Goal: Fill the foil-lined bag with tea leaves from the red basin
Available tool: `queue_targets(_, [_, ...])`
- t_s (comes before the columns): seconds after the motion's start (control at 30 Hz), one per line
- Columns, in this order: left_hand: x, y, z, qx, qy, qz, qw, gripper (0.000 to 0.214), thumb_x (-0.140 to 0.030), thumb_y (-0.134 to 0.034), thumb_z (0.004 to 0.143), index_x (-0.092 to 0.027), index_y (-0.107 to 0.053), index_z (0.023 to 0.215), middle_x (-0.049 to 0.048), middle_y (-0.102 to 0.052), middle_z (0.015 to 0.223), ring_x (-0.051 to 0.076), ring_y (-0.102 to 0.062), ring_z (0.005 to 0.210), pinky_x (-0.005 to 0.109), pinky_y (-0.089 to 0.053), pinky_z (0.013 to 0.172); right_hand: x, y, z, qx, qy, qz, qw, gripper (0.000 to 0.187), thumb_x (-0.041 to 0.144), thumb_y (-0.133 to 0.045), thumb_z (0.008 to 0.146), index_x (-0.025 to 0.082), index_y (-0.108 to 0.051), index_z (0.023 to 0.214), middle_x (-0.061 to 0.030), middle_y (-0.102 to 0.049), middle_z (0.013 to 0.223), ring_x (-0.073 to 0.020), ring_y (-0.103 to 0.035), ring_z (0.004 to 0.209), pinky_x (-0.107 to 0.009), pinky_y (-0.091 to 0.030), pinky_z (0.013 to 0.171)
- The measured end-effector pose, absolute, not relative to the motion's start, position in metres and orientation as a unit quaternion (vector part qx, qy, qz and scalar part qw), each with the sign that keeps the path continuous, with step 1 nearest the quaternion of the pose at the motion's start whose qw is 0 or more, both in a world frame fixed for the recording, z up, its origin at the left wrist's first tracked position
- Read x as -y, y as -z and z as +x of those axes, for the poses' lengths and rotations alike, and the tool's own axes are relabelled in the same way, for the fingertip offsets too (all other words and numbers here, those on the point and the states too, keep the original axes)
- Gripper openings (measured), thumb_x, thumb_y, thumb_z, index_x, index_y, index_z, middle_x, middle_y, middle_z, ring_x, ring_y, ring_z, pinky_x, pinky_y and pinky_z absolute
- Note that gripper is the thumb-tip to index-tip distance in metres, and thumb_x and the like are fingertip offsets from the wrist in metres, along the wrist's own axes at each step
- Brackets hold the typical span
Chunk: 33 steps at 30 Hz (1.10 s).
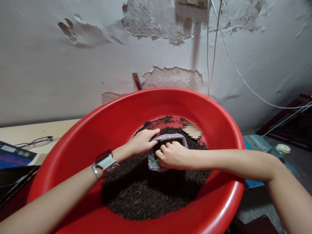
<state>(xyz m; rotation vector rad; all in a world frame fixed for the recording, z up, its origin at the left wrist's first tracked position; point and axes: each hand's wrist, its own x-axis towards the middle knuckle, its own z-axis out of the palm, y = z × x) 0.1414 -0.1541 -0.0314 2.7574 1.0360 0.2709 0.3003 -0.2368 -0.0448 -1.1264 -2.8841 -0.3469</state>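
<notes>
- The bag (153,163), pale and wrinkled with a squarish mouth, sits near the middle of the red tub (80,152), on the dark soil (143,198). Its mouth faces up toward me.
- My left hand (143,141) is at the bag's far left corner, thumb and forefinger pinched over the rim.
- My right hand (174,155) reaches in over the right side, fingers curled down into the mouth. I cannot tell whether they grip anything in there.
- The bag looks like thin, soft plastic, so I'd expect its walls to fold under a squeeze and its edge to stretch or tear if I tugged one spot.
- Any weight would come from what is inside; I can't see how full it is. For lifting, I'd want one palm beneath and the other hand on the rim.
- The soil looks loose, flaky and fairly light, easy to scoop with bent fingers but apt to spill between them.
- A tan card (193,132), partly blurred out, lies on the soil beyond the bag.
</notes>
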Motion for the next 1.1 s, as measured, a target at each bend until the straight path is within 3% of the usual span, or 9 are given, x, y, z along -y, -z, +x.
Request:
queue_targets(0.2, [0.153,0.031,0.141,-0.348,-0.097,0.929,0.082,0.005,-0.025,-0.038,0.073,-0.021,-0.038,0.070,0.0022,-0.055,0.068,0.018,-0.051,0.064,0.027,-0.036,0.060,0.254,0.031,0.293,0.979,0.130,-0.142,0.063,0.026,0.021,-0.031,0.092,0.014,-0.056,0.096,-0.0095,-0.059,0.094,-0.0195,-0.053,0.091,-0.033,-0.040,0.078])
queue_targets(0.33, [0.154,0.029,0.142,-0.346,-0.090,0.930,0.081,0.006,-0.025,-0.037,0.071,-0.021,-0.034,0.068,0.0007,-0.051,0.064,0.017,-0.048,0.060,0.026,-0.034,0.058,0.275,0.054,0.286,0.998,0.031,-0.040,-0.039,0.028,0.032,-0.040,0.090,0.016,-0.056,0.107,-0.0090,-0.057,0.107,-0.0187,-0.053,0.093,-0.032,-0.043,0.076])
queue_targets(0.43, [0.154,0.029,0.141,-0.348,-0.090,0.929,0.085,0.007,-0.026,-0.037,0.071,-0.021,-0.033,0.067,0.0007,-0.050,0.064,0.017,-0.047,0.060,0.027,-0.033,0.057,0.278,0.083,0.288,0.990,-0.029,-0.054,-0.131,0.046,0.043,-0.048,0.086,0.022,-0.045,0.127,-0.0101,-0.047,0.128,-0.0239,-0.051,0.107,-0.036,-0.048,0.071])
queue_targets(0.53, [0.154,0.030,0.141,-0.346,-0.097,0.929,0.087,0.006,-0.025,-0.037,0.071,-0.021,-0.034,0.068,0.0007,-0.051,0.065,0.017,-0.047,0.061,0.026,-0.033,0.058,0.273,0.098,0.291,0.981,-0.057,-0.079,-0.165,0.057,0.044,-0.050,0.085,0.025,-0.035,0.136,-0.0108,-0.037,0.138,-0.0280,-0.048,0.114,-0.039,-0.049,0.071])
queue_targets(0.7, [0.153,0.030,0.142,-0.347,-0.096,0.928,0.093,0.006,-0.024,-0.037,0.070,-0.021,-0.034,0.067,0.0003,-0.050,0.063,0.016,-0.046,0.059,0.025,-0.033,0.056,0.270,0.092,0.291,0.966,-0.096,-0.140,-0.194,0.063,0.048,-0.056,0.080,0.010,-0.041,0.129,-0.0174,-0.041,0.131,-0.0271,-0.057,0.100,-0.034,-0.050,0.074])
queue_targets(0.9, [0.154,0.029,0.142,-0.355,-0.083,0.927,0.087,0.006,-0.025,-0.037,0.072,-0.021,-0.034,0.068,0.0008,-0.051,0.066,0.017,-0.048,0.062,0.026,-0.034,0.058,0.273,0.087,0.288,0.946,-0.117,-0.172,-0.247,0.064,0.050,-0.053,0.081,0.013,-0.040,0.132,-0.0190,-0.048,0.127,-0.0316,-0.055,0.109,-0.038,-0.049,0.076])
queue_targets(1.1, [0.157,0.026,0.143,-0.358,-0.080,0.927,0.077,0.007,-0.026,-0.037,0.072,-0.021,-0.033,0.068,0.0016,-0.051,0.066,0.018,-0.048,0.062,0.027,-0.034,0.059,0.271,0.091,0.287,0.931,-0.143,-0.201,-0.270,0.065,0.051,-0.054,0.080,0.012,-0.043,0.131,-0.0195,-0.060,0.112,-0.0307,-0.062,0.097,-0.040,-0.051,0.069])
